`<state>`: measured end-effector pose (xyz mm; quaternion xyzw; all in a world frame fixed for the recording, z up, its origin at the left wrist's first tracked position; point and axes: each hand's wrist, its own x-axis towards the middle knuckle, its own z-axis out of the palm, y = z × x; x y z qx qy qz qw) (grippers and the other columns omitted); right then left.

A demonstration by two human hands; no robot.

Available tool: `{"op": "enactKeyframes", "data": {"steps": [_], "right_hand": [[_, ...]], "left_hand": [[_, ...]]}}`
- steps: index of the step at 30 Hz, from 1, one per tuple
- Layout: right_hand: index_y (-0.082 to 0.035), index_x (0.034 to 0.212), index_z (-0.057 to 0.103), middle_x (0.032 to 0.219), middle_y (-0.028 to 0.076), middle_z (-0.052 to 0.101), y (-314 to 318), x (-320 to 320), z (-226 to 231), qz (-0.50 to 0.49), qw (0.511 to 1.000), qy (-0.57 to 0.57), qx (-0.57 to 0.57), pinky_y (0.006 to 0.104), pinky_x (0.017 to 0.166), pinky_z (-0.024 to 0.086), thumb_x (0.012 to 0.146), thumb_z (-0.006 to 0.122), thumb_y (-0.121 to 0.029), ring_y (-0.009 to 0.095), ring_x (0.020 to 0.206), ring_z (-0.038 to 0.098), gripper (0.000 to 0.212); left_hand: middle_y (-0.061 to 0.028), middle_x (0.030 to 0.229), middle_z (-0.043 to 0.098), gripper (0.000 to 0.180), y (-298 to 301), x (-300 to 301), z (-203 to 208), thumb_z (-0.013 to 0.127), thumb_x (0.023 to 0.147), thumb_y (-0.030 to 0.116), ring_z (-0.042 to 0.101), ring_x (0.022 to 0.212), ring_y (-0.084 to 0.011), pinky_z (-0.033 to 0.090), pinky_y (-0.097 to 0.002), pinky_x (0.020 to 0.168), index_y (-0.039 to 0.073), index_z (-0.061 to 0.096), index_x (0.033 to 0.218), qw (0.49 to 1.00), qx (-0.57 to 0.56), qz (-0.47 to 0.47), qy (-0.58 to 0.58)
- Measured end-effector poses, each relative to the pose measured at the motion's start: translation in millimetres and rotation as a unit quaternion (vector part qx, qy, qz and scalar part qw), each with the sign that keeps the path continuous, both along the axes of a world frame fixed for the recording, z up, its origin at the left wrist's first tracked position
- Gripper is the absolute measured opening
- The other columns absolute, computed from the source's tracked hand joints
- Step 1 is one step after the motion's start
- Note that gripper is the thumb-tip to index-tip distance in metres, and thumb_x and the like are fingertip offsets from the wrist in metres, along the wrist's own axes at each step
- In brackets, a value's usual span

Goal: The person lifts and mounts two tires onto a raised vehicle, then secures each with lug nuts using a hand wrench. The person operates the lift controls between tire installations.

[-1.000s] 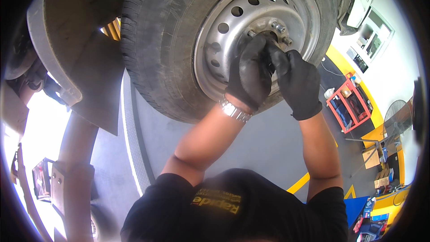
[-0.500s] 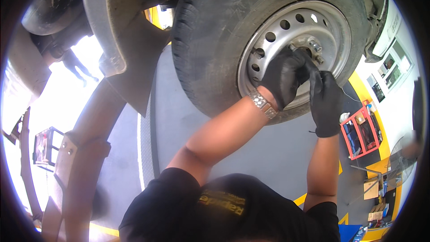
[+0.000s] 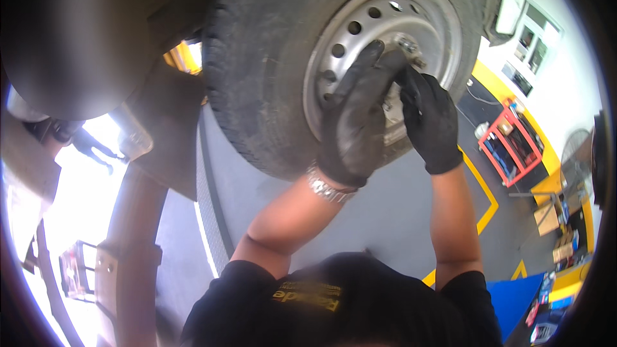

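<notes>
A raised wheel fills the upper middle, its black tyre (image 3: 257, 83) around a silver steel rim (image 3: 334, 19) with round holes. Lug nuts and studs (image 3: 407, 44) show near the hub, partly hidden by my hands. My left hand (image 3: 357, 119), in a black glove, is in front of the rim's lower left, its fingers stretched up toward the hub and somewhat apart. Close beside it, my right hand (image 3: 432, 122), also gloved in black, has bent fingers drawn together near the left fingertips. What those right fingers hold, if anything, is hidden.
A thick brown post (image 3: 128, 231) stands at the left, below the vehicle's underside. On the right are a red tool cart (image 3: 512, 144), a fan (image 3: 576, 151) and cardboard boxes (image 3: 546, 220) by the wall. A blue panel (image 3: 517, 302) is at lower right.
My view has shifted, so the wheel sits further left and higher. My left hand's fingers have straightened from a curled grip at the hub. The right hand stays close to the left fingertips.
</notes>
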<state>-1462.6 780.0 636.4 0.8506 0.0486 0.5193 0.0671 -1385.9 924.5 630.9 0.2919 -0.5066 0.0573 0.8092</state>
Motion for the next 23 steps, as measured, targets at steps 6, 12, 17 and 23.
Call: {"op": "enactKeyframes", "data": {"steps": [6, 12, 17, 23], "right_hand": [[-0.003, 0.132, 0.053, 0.089, 0.018, 0.062, -7, 5, -1, -0.009, 0.979, 0.102, 0.178, 0.0439, 0.055, 0.052, 0.089, 0.065, -0.017, 0.036, 0.064, 0.064, 0.046], [-0.002, 0.118, 0.063, 0.069, 0.015, 0.058, 3, 14, 8, 0.022, 0.968, 0.042, 0.248, 0.0348, 0.048, 0.047, 0.094, 0.062, -0.028, 0.028, 0.052, 0.058, 0.035], [0.000, 0.116, 0.065, 0.054, 0.000, 0.042, 35, 0, 5, 0.197, 0.714, 0.074, 0.668, 0.0250, 0.044, 0.037, 0.101, 0.052, -0.029, 0.005, 0.044, 0.044, 0.035], [-0.007, 0.141, 0.047, 0.111, 0.013, 0.069, 37, -28, -38, 0.220, 0.930, 0.057, 0.289, 0.0289, 0.066, 0.056, 0.100, 0.052, -0.028, 0.015, 0.073, 0.065, 0.047]], "left_hand": [[-0.0208, 0.139, 0.052, 0.044, 22, -12, -42, 0.044, 0.102, 0.026, 0.051, 0.131, -0.0331, 0.034, -0.0502, 0.115, -0.001, 0.051, 0.136, 0.996, -0.017, -0.076, 0.030], [-0.0171, 0.124, 0.063, 0.047, 35, -34, -85, 0.050, 0.101, 0.030, 0.058, 0.121, -0.0257, 0.043, -0.0396, 0.107, -0.006, 0.052, 0.132, 0.958, 0.111, -0.189, 0.186], [-0.0145, 0.120, 0.064, 0.031, 47, -41, -101, 0.046, 0.102, 0.008, 0.061, 0.112, -0.0193, 0.045, -0.0338, 0.102, -0.002, 0.056, 0.129, 0.951, 0.276, -0.091, 0.105], [-0.0120, 0.131, 0.058, 0.049, 56, -39, -126, 0.048, 0.100, 0.003, 0.059, 0.114, -0.0165, 0.047, -0.0266, 0.096, 0.004, 0.038, 0.148, 0.960, 0.215, -0.130, 0.124]]}}
